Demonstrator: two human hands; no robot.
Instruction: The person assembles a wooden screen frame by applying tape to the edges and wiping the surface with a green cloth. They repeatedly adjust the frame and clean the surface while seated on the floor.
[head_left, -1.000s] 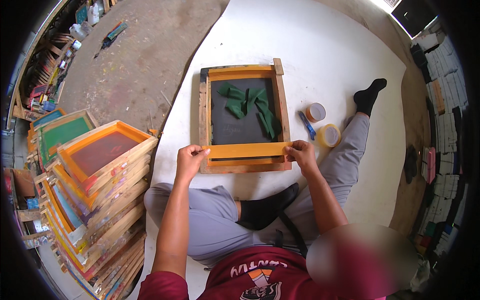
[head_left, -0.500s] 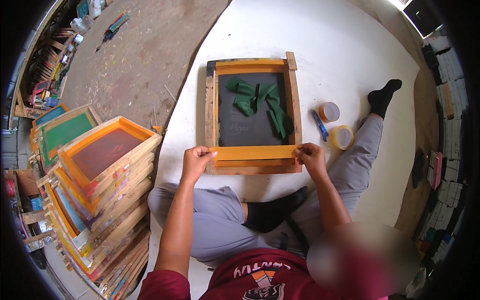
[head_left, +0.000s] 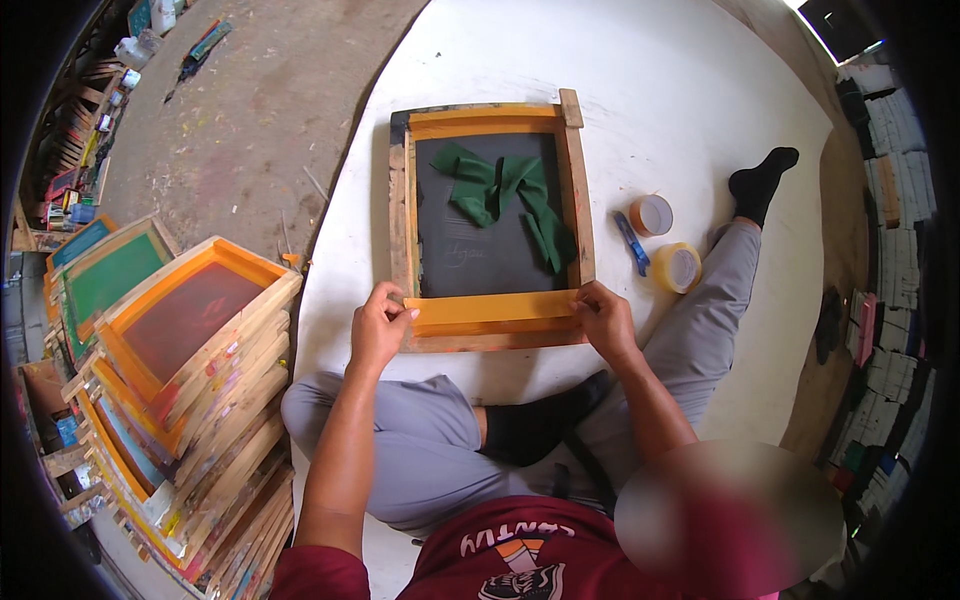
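A strip of yellow-brown tape [head_left: 490, 308] is stretched across the near end of a wooden screen-printing frame [head_left: 398, 215]. My left hand [head_left: 380, 325] pinches the strip's left end, and my right hand [head_left: 606, 322] pinches its right end. Whether the strip touches the frame along its length, I cannot tell. Inside the frame is dark grey mesh [head_left: 480, 275] with faint light marks. A crumpled green cloth [head_left: 497, 187] lies on that mesh. Right of the frame are a blue cutter knife [head_left: 632, 244], a brown tape roll [head_left: 651, 215] and a clear yellowish tape roll [head_left: 677, 268].
Wooden screen frames [head_left: 215, 320] are stacked high on the left, close to my left arm. A white sheet [head_left: 640, 90] covers the floor beneath the work. My outstretched leg [head_left: 712, 310] lies beyond the tape rolls. Paint containers [head_left: 118, 90] line the far left.
The view has shifted slightly, so the frame appears a little further left. Both hands still hold the tape strip by its ends, now slightly lower against the frame's near end.
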